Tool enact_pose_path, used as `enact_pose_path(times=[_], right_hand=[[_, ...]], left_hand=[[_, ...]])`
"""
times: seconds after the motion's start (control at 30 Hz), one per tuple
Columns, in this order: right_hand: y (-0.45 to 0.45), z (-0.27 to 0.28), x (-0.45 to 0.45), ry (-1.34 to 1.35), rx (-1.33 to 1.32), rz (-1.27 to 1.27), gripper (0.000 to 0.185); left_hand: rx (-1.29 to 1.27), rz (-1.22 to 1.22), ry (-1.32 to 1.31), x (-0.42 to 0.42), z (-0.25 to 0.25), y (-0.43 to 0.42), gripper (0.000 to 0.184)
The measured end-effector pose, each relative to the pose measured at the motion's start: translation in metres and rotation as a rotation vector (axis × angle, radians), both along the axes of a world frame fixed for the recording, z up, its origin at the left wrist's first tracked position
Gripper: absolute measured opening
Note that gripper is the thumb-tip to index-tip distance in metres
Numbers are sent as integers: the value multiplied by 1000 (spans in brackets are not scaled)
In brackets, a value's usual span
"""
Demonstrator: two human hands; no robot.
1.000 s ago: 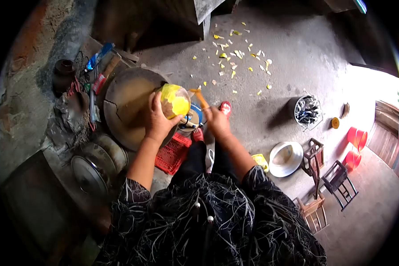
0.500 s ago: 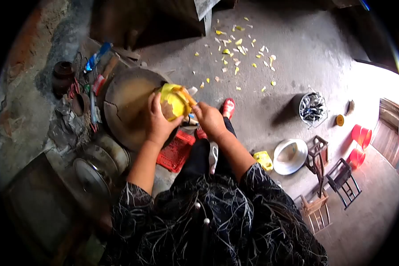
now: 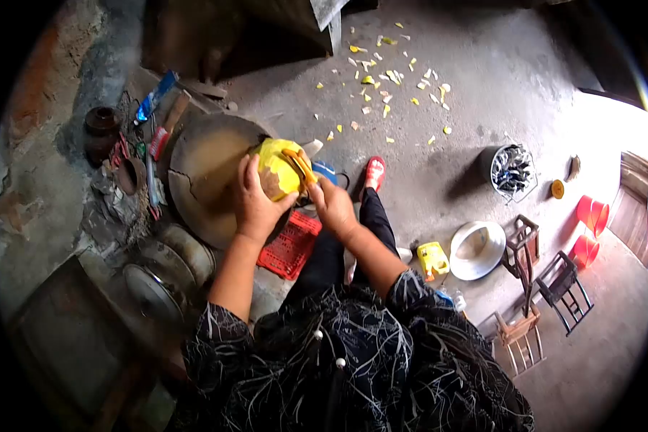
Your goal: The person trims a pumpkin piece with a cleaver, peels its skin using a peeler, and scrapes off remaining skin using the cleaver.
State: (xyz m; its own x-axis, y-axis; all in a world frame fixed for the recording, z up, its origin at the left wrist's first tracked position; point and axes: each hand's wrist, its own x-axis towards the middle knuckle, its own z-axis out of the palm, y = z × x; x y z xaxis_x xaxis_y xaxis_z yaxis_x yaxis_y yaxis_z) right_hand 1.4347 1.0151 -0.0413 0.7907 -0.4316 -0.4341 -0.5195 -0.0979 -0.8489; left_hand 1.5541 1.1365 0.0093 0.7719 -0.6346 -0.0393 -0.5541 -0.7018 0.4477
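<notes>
Right hand grips an orange peeler, seemingly against the yellow, partly pared fruit; left hand cups that fruit, in my view over the right edge of a round pan. I'd keep strokes short, turn the tan patch toward the blade, and keep left fingertips clear.

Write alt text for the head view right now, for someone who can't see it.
A person's left hand grips a yellow-and-tan fruit or vegetable while the right hand holds an orange tool against it. Yellow and pale scraps lie scattered on the grey floor beyond.
</notes>
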Motion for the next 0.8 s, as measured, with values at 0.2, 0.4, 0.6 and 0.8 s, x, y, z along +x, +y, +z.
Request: enact_pose_path(times=[0.2, 0.4, 0.6, 0.8], right_hand=[[-21, -132, -54, 464, 261, -129, 59], [-14, -18, -4, 49, 140, -39, 43], [-29, -126, -44, 440, -54, 261, 46], [-30, 2, -14, 118, 76, 63, 39]], left_hand=[[0, 38, 42, 0, 4, -2, 98], [-25, 37, 67, 0, 1, 0, 95], [23, 37, 43, -12, 3, 13, 98], [-20, 46, 77, 1, -2, 1, 97]])
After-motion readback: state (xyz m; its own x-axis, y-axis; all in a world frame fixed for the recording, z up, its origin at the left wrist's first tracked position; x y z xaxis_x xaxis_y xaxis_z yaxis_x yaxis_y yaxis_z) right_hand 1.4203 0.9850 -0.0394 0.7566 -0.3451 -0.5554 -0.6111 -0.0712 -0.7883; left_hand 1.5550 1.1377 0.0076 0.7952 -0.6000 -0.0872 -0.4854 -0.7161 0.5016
